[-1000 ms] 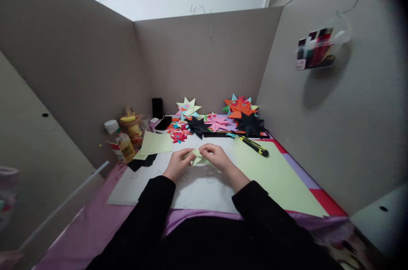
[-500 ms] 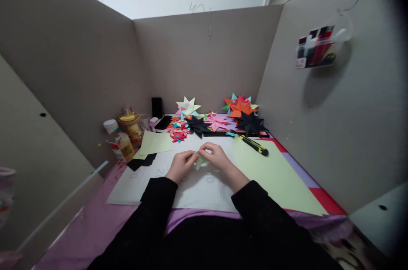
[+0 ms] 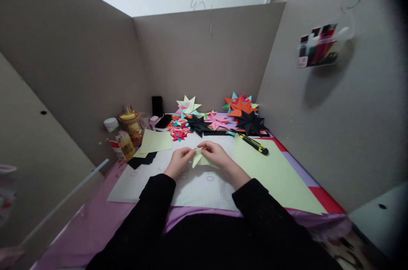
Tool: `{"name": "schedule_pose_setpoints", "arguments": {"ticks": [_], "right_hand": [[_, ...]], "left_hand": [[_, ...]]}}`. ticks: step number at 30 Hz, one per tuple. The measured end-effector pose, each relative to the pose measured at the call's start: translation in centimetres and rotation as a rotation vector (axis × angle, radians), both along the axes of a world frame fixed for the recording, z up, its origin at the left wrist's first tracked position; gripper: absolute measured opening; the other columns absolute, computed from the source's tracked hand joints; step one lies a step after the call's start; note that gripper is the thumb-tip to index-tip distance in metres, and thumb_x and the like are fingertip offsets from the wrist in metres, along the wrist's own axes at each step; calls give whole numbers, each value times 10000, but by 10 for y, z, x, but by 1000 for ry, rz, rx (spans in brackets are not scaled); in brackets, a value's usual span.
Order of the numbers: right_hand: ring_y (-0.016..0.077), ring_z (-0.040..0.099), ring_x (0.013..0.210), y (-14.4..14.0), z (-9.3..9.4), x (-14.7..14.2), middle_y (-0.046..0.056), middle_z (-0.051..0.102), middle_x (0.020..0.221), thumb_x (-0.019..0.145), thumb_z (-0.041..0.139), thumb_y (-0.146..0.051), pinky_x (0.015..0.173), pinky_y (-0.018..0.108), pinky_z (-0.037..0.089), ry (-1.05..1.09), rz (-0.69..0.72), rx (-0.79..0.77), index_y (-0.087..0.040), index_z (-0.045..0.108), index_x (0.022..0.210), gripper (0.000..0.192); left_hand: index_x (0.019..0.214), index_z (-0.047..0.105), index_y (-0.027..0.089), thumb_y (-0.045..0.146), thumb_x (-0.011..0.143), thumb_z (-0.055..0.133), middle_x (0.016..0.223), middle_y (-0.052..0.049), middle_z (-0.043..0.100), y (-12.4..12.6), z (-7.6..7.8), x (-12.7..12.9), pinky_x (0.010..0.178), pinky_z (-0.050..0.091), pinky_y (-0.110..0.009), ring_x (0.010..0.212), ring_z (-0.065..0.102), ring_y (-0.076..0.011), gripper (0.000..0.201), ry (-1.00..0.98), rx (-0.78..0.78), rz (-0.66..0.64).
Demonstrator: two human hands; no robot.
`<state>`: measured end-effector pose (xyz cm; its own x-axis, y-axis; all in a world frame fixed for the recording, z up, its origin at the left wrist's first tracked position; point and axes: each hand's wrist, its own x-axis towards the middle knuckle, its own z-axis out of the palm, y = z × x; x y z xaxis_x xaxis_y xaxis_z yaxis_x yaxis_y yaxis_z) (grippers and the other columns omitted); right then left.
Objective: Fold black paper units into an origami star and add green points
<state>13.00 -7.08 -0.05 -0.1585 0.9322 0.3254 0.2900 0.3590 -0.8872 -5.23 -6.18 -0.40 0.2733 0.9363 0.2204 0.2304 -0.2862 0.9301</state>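
Both your hands pinch the pale green folded paper (image 3: 201,159): left hand (image 3: 180,160) at its left tip, right hand (image 3: 216,154) on top. A moment ago it was lifted; now it lies flatter on the white sheet (image 3: 191,187), mid-desk, so the crease looks pressed. Finished paper stars (image 3: 219,119) sit beyond.

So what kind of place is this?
Probably a paper-craft desk boxed in by brown cardboard walls. Folded colourful paper stars pile at the back, and both hands, left hand and right hand, pinch a pale green folded paper piece.
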Motion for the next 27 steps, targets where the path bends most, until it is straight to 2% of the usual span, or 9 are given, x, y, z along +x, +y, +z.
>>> {"name": "schedule_pose_setpoints", "arguments": {"ticks": [4, 6, 9, 12, 15, 18, 20, 24, 27], "right_hand": [[108, 453, 507, 3, -3, 3, -67, 494, 581, 697, 549, -198, 501, 219, 347, 31, 29, -39, -181, 595, 920, 228], [107, 445, 497, 2, -3, 3, -76, 482, 573, 690, 556, -201, 494, 215, 338, 52, 13, -41, -190, 573, 914, 225], [116, 452, 526, -1, -1, -2, -69, 490, 594, 698, 554, -211, 516, 223, 336, 92, -53, -11, -204, 545, 898, 200], [129, 458, 573, -3, 0, -8, -61, 488, 620, 710, 549, -227, 560, 239, 346, 139, -120, 31, -214, 516, 866, 160], [132, 458, 589, -4, 1, -12, -62, 474, 634, 702, 552, -246, 579, 248, 348, 191, -154, 41, -222, 486, 836, 151], [127, 456, 550, -4, 1, -12, -73, 472, 615, 683, 555, -259, 549, 244, 342, 242, -138, -8, -228, 459, 852, 197], [122, 465, 517, -4, 2, -11, -82, 499, 591, 653, 569, -248, 526, 238, 343, 264, -93, -67, -228, 452, 884, 260], [122, 501, 491, -6, 4, -10, -97, 537, 536, 588, 591, -198, 528, 238, 374, 297, -20, -156, -229, 455, 901, 342], [120, 510, 490, -5, 5, -9, -104, 535, 531, 582, 588, -185, 539, 242, 394, 330, -16, -174, -233, 445, 890, 343]], "left_hand": [[643, 636, 138, 451, 713, 672, 559, 24, 533, 2, 1, -1, 485, 343, -211, 519, 455, -106, 323, -65, -76, 2], [673, 635, 133, 450, 703, 686, 586, 16, 547, 3, 1, -1, 485, 360, -208, 528, 480, -106, 322, -114, -110, 14], [954, 623, 143, 421, 685, 719, 738, -11, 603, 3, 1, 0, 530, 424, -214, 591, 558, -115, 399, -218, -157, 49], [1250, 464, 182, 334, 618, 791, 870, -34, 620, 2, 1, 1, 567, 468, -236, 622, 605, -122, 728, -315, -203, 57], [1344, 365, 197, 268, 580, 814, 831, -21, 632, 1, 1, 2, 552, 462, -230, 590, 604, -119, 889, -386, -225, 53], [1385, 303, 185, 227, 590, 795, 704, 29, 614, 2, 1, 1, 535, 437, -212, 534, 574, -104, 936, -443, -221, 72], [1409, 259, 183, 213, 607, 774, 694, 36, 614, 3, 1, 0, 557, 444, -218, 550, 587, -110, 954, -477, -213, 83], [1443, 206, 223, 207, 624, 759, 860, -20, 660, 6, -1, -2, 642, 478, -254, 655, 641, -131, 988, -535, -194, 62], [1439, 226, 265, 203, 611, 775, 1093, -94, 633, 9, -2, -4, 678, 497, -265, 739, 662, -141, 996, -613, -192, 37]]}}
